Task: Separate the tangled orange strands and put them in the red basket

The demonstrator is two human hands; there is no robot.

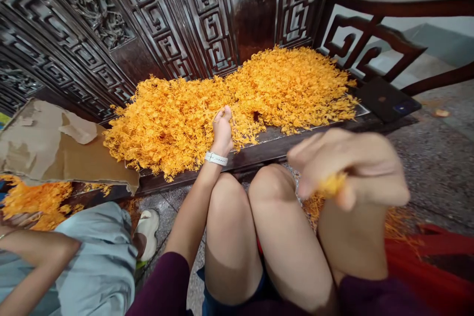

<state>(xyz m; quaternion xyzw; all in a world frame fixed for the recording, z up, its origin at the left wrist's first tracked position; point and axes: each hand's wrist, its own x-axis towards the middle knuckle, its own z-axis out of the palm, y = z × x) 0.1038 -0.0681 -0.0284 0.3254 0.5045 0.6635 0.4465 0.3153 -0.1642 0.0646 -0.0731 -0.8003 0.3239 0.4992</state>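
Note:
A long heap of small orange flower-like pieces (177, 118) covers the seat of a dark carved wooden bench. My left hand (222, 131), with a white band at the wrist, is at the heap's front edge. Its fingers are curled in, and what they hold, if anything, is hidden. Closer to the camera and blurred by motion, my right hand (359, 163) is raised above my right knee. Between its thumb and fingers is an orange flower-like piece (332, 185).
A dark phone (387, 98) lies at the bench's right end, by the armrest (392, 5). Torn cardboard (74, 143) leans at the left. Beside me sits another person in grey-blue clothing (99, 256), near more orange pieces (37, 200). Something red (429, 261) is at lower right.

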